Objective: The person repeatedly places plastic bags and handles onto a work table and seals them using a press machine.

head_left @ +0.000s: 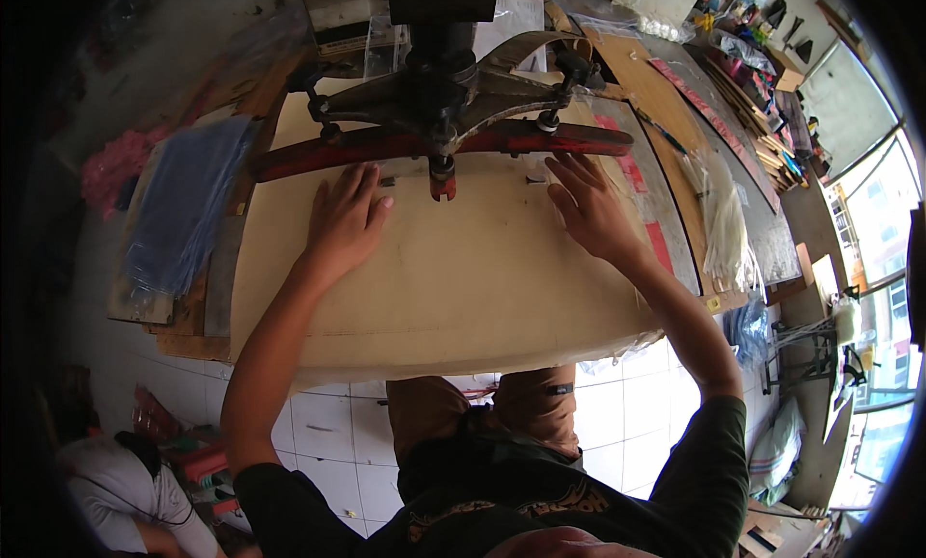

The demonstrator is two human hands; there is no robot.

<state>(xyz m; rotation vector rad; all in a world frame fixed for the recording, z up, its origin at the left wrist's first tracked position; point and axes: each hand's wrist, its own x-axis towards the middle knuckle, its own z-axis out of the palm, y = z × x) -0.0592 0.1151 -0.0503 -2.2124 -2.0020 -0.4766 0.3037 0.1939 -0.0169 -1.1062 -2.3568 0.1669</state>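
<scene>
A large tan sheet (pixel 453 288) lies across the worktable in front of me. My left hand (pixel 345 220) rests flat on its left part, fingers stretched toward a red bar (pixel 347 151) and thumb apart. On the right part my right hand (pixel 590 211) lies with its fingers spread, their tips close to the bar. The bar hangs under a dark metal press head (pixel 439 90) with spreading arms. A small dark piece (pixel 388 182) is beside my left fingers, and another small dark piece (pixel 536 180) beside my right hand. Neither hand holds anything.
Blue-tinted plastic sheets (pixel 188 201) are stacked at the left, with pink plastic (pixel 111 172) beyond. At the right lies a bundle of whitish strips (pixel 723 220). A person in pale clothes (pixel 135 490) is low at the lower left. White floor tiles (pixel 323 433) show below the table.
</scene>
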